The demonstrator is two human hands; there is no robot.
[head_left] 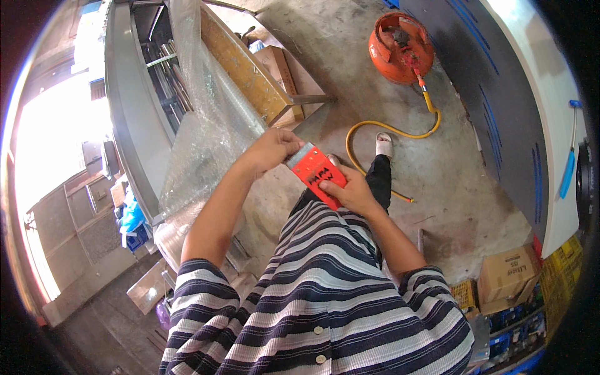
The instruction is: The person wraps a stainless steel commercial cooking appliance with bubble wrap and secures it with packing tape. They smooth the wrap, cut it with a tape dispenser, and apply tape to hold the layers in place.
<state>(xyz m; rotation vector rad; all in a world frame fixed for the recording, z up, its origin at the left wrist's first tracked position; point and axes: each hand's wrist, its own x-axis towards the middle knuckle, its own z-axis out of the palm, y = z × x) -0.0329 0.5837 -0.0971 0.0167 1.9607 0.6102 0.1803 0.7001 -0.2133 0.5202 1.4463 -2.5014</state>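
A flat red tool (317, 174) with a grey metal end, brassy rivet-like dots and dark hand lettering is held in front of my waist. My right hand (351, 189) grips its near right side, thumb lying across the red face. At the far left end, my left hand (274, 149) has its fingers bent and closed together on the grey metal edge. Its fingertips are partly hidden there, and I cannot make out the tool's exact kind. Clear bubble wrap (215, 150) hangs just beyond my left hand.
An orange gas cylinder (400, 49) stands at the far right, its yellow hose (357, 132) curling across the floor near my foot. A metal-framed bench (247, 69) is ahead. At right are a dark panel (481, 106), a blue-handled tool (568, 172) and a cardboard box (507, 275).
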